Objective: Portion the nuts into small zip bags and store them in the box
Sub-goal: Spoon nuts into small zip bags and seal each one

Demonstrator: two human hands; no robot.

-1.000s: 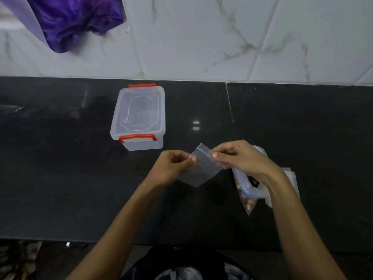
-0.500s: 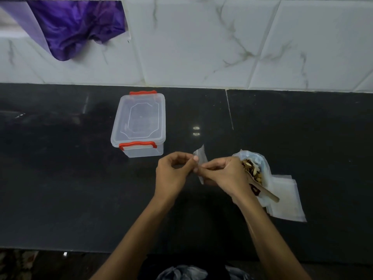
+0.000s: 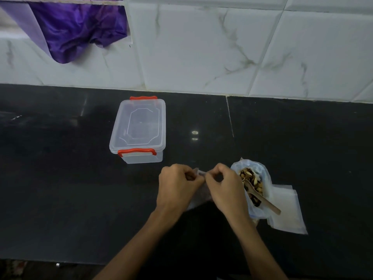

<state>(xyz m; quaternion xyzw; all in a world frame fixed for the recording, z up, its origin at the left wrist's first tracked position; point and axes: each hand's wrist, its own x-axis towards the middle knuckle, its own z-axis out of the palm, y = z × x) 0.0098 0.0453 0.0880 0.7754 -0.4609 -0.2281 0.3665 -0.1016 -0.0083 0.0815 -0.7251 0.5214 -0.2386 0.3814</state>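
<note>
- My left hand [image 3: 177,184] pinches the top edge of a small zip bag [image 3: 198,199], fingers curled in tight on the left side of its mouth.
- My right hand [image 3: 224,186] pinches the same top edge on the other side, thumb and fingers closed on the plastic; the two hands are nearly touching.
- The small zip bag hangs down between my hands, clear, and I see nothing inside it; no print shows on it.
- Just right of my right hand sits the open bag of nuts [image 3: 251,182] on the bench [image 3: 60,188], its mouth spread wide.
- A wooden spoon [image 3: 262,199] lies in the nuts, bowl buried, handle sticking out towards me and to the right.
- Under and beside that bag lies a flat stack of spare zip bags [image 3: 286,211], clear, no writing I can read.
- The box [image 3: 139,130] stands well apart, behind and left of my hands, lid on, with an orange clip at each short end; no label visible.
- Behind the bench is a white marbled tile wall [image 3: 222,47], with a purple cloth [image 3: 80,27] hanging at its upper left.
</note>
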